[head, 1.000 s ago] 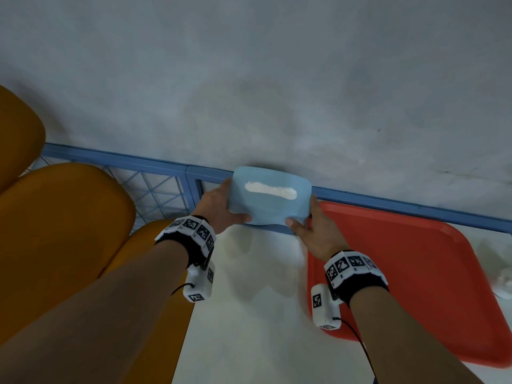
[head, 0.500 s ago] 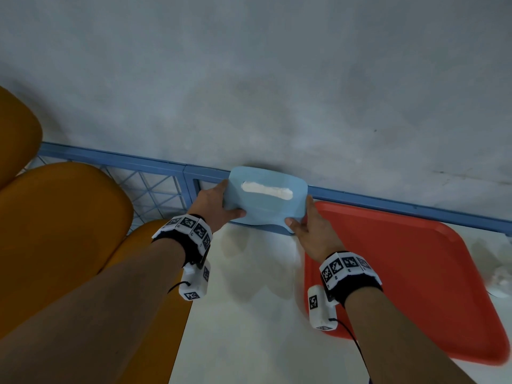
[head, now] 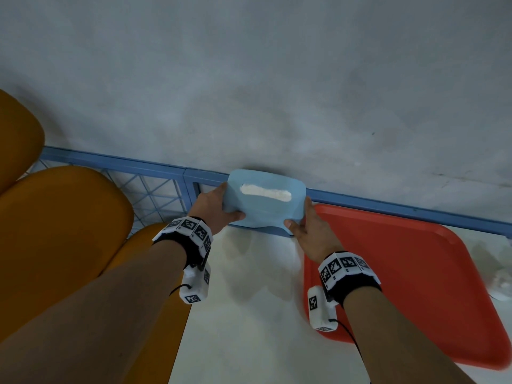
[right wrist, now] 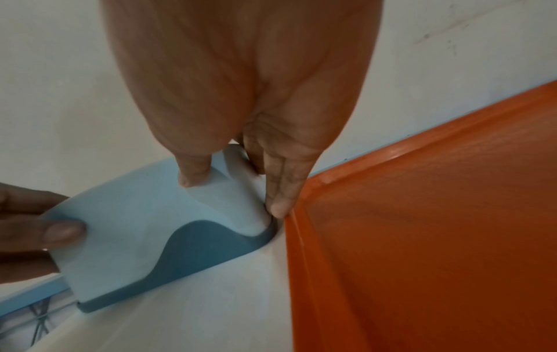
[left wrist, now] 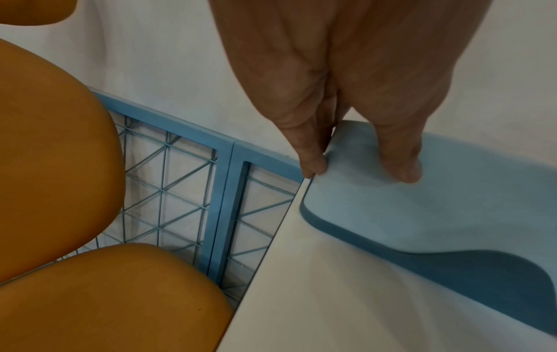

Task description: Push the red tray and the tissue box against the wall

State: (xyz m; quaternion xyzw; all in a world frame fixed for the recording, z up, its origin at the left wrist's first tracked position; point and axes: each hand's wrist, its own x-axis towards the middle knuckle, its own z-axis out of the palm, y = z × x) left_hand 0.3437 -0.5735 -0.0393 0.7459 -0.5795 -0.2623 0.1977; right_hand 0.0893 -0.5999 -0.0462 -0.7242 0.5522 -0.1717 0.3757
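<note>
Your left hand (head: 214, 207) grips the left end of the tissue box (head: 266, 202) — thumb on the near face, fingers (left wrist: 310, 154) curled round the end toward the wall (head: 277, 92). Your right hand (head: 310, 231) holds the right end the same way: thumb pressed on the front of the box, fingers (right wrist: 278, 190) down in the narrow gap between the box and the red tray (head: 415, 286), the lowest fingertip touching the tray's rim. Both hands are closed on the box, neither spread wide.

The box stands on the white table (head: 249, 314) at its far edge, its back up against the wall, a strip of white tissue showing in the top slot. The red tray lies flat just beside the box on your right, its far edge along the blue rail (head: 401, 207) at the foot of the wall. Orange chairs (head: 61, 231) stand to your left.
</note>
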